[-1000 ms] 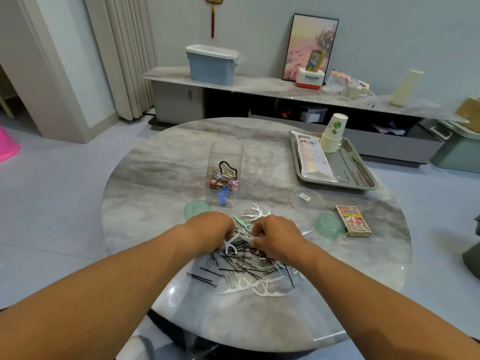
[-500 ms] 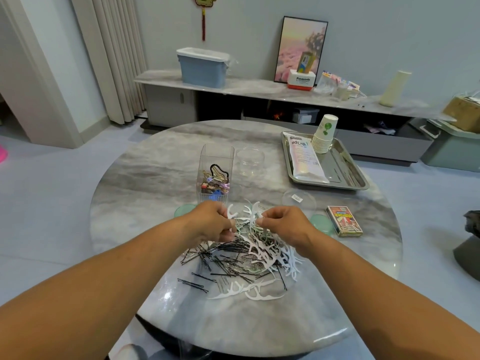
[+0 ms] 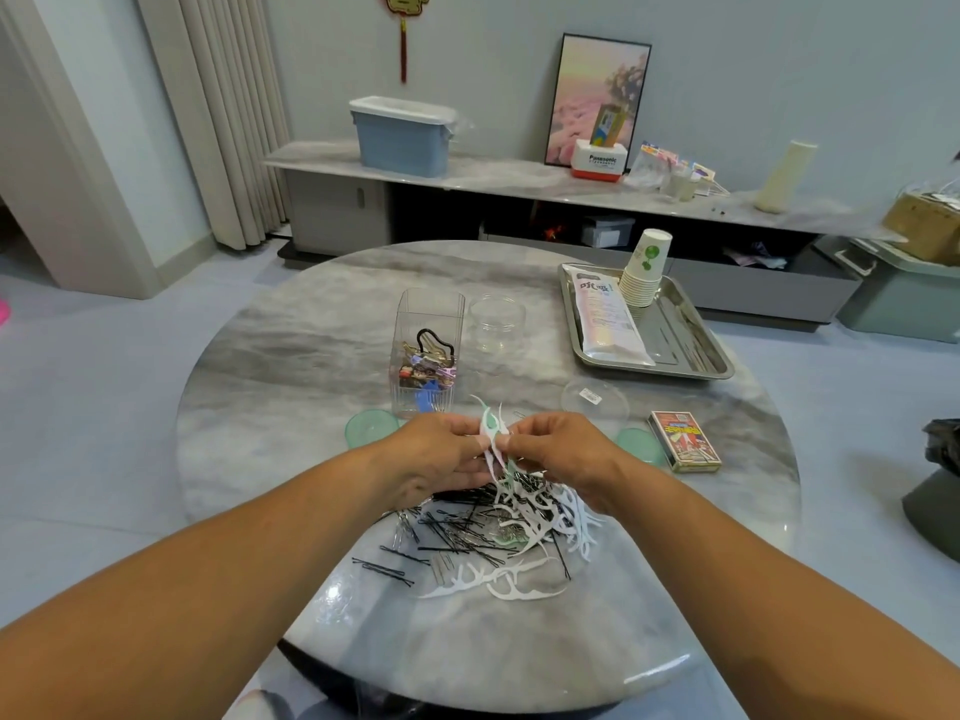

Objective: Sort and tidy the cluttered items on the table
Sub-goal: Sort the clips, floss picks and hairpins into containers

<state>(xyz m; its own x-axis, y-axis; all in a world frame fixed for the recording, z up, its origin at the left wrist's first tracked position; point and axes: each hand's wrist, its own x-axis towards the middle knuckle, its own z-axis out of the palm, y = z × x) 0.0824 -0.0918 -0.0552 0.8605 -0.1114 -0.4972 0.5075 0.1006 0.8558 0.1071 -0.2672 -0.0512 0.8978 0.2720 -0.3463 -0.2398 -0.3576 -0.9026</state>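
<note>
A tangled pile of white floss picks (image 3: 540, 517) and black hairpins (image 3: 457, 532) lies near the front of the round marble table (image 3: 291, 366). My left hand (image 3: 441, 454) and my right hand (image 3: 561, 454) are raised just above the pile's far side, fingertips together. Between them they pinch a small bunch of floss picks (image 3: 491, 431), white with one green, standing upright. Behind the hands stands a clear square container (image 3: 428, 350) partly filled with hair clips and ties. An empty clear round jar (image 3: 496, 322) stands to its right.
A metal tray (image 3: 691, 335) at the back right carries a stack of paper cups (image 3: 647, 272) and a white packet (image 3: 608, 319). A clear lid (image 3: 595, 400), two green lids (image 3: 371, 426) (image 3: 641, 444) and a card box (image 3: 683, 441) lie around the hands.
Both hands have risen from the pile and drawn together, lifting a few floss picks clear of it. The camera has tilted slightly.
</note>
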